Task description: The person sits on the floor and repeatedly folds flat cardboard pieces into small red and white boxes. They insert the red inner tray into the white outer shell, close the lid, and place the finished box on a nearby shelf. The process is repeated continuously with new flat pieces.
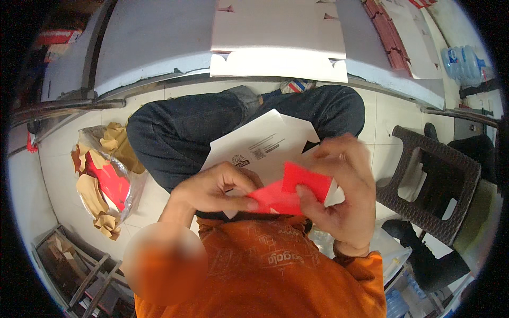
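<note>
A piece of red paper [275, 197] is stretched between my two hands above my lap, its right part folded over. My left hand [212, 188] pinches the left end between thumb and fingers. At the folded part, my right hand [344, 196] grips with the thumb on top; its raised fingers are slightly blurred. A pale edge shows by the right palm, but I cannot tell whether it belongs to the red paper. Beneath both hands a white card sheet [260, 132] with cut corners and dark print lies across my crossed legs.
Ahead stands a grey-blue table with a stack of white die-cut card sheets [278, 32] at its front edge. A clear bag [108, 177] of brown and red paper scraps lies on the floor at left. A dark woven-pattern plastic stool [429, 183] and a water bottle [464, 64] are at right.
</note>
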Demonstrator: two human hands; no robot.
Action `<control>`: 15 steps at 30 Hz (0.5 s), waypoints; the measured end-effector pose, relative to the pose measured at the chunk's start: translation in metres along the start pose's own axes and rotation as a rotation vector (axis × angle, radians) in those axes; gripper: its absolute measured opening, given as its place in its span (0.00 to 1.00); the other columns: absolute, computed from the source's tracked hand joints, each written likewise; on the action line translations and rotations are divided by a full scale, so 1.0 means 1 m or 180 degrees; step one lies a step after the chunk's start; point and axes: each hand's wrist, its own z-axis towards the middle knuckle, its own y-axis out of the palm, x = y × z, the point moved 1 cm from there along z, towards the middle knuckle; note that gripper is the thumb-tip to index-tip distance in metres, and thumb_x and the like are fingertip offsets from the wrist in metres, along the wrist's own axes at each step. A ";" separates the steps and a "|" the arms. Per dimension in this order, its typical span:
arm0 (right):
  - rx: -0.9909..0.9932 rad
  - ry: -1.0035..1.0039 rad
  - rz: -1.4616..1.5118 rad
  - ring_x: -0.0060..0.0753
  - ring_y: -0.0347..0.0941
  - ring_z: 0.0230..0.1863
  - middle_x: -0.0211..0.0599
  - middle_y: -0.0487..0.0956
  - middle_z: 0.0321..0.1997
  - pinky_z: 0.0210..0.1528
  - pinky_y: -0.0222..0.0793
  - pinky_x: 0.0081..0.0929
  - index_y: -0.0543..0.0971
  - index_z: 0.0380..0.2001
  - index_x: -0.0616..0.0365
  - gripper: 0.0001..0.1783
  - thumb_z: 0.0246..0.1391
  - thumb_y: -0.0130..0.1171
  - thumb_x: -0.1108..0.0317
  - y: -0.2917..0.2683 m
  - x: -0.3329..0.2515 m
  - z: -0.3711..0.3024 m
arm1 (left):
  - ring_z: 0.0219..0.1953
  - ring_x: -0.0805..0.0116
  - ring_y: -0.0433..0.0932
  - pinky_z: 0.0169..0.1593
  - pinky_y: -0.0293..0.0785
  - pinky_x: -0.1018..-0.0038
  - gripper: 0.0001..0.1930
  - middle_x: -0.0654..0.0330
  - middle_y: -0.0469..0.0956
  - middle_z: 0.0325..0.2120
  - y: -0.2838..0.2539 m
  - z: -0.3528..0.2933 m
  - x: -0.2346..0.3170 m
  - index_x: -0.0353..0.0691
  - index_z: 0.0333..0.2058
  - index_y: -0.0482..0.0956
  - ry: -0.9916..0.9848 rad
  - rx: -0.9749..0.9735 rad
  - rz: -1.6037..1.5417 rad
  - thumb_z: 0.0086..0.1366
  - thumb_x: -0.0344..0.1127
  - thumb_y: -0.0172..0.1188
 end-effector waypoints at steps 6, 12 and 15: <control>-0.1707 0.0046 -0.0595 0.42 0.76 0.41 0.32 0.79 0.37 0.48 0.69 0.39 0.81 0.45 0.50 0.21 0.43 0.70 0.64 0.008 -0.013 0.004 | 0.36 0.55 0.82 0.40 0.76 0.66 0.12 0.49 0.82 0.33 0.015 0.008 0.016 0.36 0.42 0.83 0.0419 0.0153 0.1031 0.59 0.31 0.68; 0.0092 -0.0352 -0.0457 0.42 0.76 0.47 0.34 0.79 0.43 0.51 0.70 0.45 0.79 0.38 0.50 0.16 0.47 0.71 0.60 0.001 -0.010 0.010 | 0.29 0.62 0.83 0.35 0.76 0.71 0.11 0.54 0.83 0.28 0.035 0.008 0.061 0.40 0.39 0.83 0.0305 0.0716 0.1774 0.57 0.30 0.69; 0.1246 -0.1140 -0.1232 0.49 0.68 0.60 0.33 0.78 0.51 0.60 0.62 0.53 0.80 0.36 0.48 0.20 0.43 0.74 0.53 0.001 0.001 0.010 | 0.34 0.75 0.82 0.37 0.78 0.76 0.07 0.61 0.85 0.33 0.036 0.014 0.068 0.36 0.38 0.83 0.1051 0.2645 -0.0708 0.60 0.27 0.68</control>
